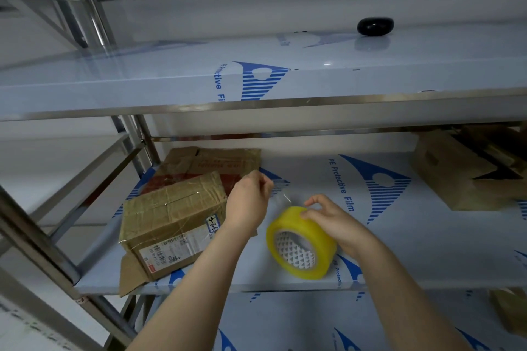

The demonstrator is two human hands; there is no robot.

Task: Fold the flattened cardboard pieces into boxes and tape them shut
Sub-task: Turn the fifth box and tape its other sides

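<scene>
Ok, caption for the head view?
Left hand pinches tape end; right hand grips yellow tape roll beside the taped box.

Holding a tape roll (301, 242) in the right hand (333, 222) at lower centre, pinching its clear strip (283, 197) with the left hand (249, 196). Left of these, on the shelf (427, 239), a taped box (171, 219), with flattened cardboard (216, 161) behind.

A black rounded object (375, 26) lies on the film-covered upper shelf (171, 85) of a steel rack (94, 8).
</scene>
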